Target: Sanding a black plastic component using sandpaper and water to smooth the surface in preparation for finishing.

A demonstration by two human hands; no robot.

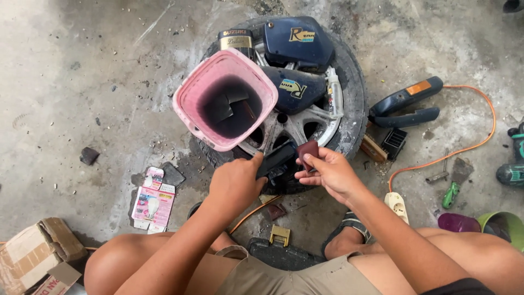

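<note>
My left hand (236, 183) grips a small black plastic part (277, 158) over the near edge of a wheel. My right hand (327, 170) pinches a small dark red piece of sandpaper (308, 150) against that part's end. Just beyond stands a pink square bucket (188, 90) with dark liquid and black pieces inside. It rests on a tyre with an alloy rim (319, 117) that lies flat on the concrete floor. Two dark blue motorcycle body panels (297, 41) lie on the wheel.
A blue power tool (404, 104) with an orange cable (480, 145) lies right of the wheel, near a black brush (393, 143) and a green screwdriver (450, 194). A torn pink-and-white package (153, 199) and a cardboard box (35, 254) sit at left. Purple and green cups (494, 223) stand right.
</note>
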